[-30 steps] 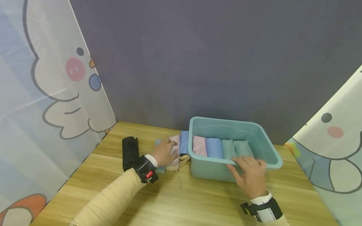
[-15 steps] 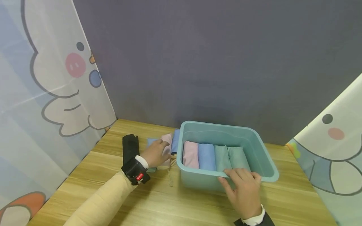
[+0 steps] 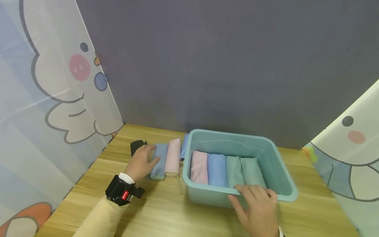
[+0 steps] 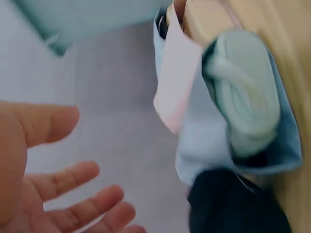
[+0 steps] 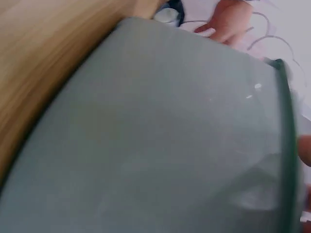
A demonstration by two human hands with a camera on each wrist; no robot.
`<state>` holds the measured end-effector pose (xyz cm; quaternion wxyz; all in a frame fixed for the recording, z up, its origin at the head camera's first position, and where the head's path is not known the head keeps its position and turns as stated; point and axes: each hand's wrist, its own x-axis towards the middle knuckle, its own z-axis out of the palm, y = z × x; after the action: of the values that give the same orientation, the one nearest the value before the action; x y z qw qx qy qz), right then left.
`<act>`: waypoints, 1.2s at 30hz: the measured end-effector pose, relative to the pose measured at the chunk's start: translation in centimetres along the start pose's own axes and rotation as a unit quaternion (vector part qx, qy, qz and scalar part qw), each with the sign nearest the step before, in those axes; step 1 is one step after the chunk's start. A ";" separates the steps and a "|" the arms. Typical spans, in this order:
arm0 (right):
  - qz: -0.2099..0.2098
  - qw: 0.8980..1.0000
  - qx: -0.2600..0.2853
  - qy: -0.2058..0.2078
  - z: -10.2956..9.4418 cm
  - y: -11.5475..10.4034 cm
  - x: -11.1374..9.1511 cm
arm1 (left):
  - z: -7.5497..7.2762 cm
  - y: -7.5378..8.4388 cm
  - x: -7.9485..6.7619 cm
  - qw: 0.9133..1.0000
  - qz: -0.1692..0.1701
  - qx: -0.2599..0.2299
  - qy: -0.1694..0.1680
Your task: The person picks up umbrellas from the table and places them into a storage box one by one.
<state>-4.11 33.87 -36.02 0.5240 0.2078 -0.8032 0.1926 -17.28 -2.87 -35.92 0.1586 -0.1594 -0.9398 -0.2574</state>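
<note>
My left hand [image 3: 140, 164] hovers with spread fingers over a black folded umbrella [image 3: 137, 147], hiding most of it. Just right of the thumb lies a light-blue fabric sleeve [image 3: 161, 159]; the left wrist view shows a mint-green umbrella end with a strap loop [image 4: 248, 92] inside it. Beside it are a pink umbrella [image 3: 172, 156] with a thin cord and a blue one [image 3: 184, 146], partly hidden by the bin. My right hand [image 3: 259, 207] grips the near rim of the teal plastic bin [image 3: 237, 134], fingers over the edge and thumb outside.
Inside the bin stand a pink bundle [image 3: 199, 167], a blue bundle [image 3: 217, 169] and two green bundles [image 3: 252, 171] in a row. Bare bin floor shows at their right. A grey panel [image 3: 222, 65] rises behind the wooden table [image 3: 165, 210].
My left hand has moved left from the pink umbrella to the black one. The bin, with my right hand on its rim, has shifted left and nearer.
</note>
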 end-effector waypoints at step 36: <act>0.019 0.997 -0.025 -0.072 -3.2 7.0 1.0 | 1.0 -8.7 0.3 0.955 -0.279 -0.014 -0.095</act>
<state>-5.77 41.26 -34.54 0.4663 0.1927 -0.8470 0.1673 -21.08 -9.37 -40.43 -0.0120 0.0833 -0.9537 -0.2886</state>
